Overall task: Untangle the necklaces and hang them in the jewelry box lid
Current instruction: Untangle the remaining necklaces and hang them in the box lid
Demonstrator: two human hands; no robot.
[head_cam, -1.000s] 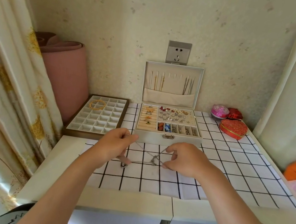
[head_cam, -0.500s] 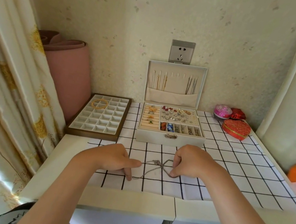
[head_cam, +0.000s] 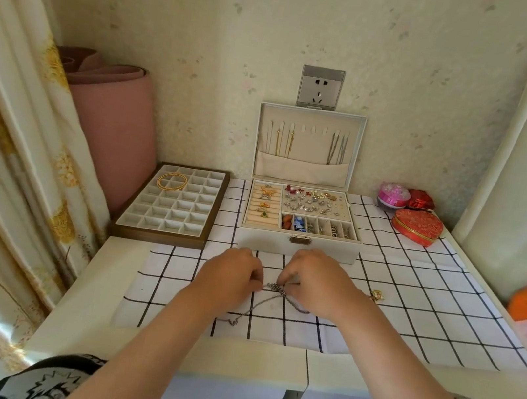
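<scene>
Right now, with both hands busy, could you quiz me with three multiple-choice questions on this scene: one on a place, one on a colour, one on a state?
1. The gold bangle lies: A) in the compartment tray; B) on the floor; C) on a chair.
2. The heart-shaped box is: A) blue; B) red; C) white.
3. The left hand and right hand are: A) lying flat and idle; B) holding a pen; C) pinching the tangled silver chains.
Answers: 1 A, it rests across the tray's upper cells; 2 B, its patterned lid is red; 3 C, both hands' fingertips meet at the knot.
</scene>
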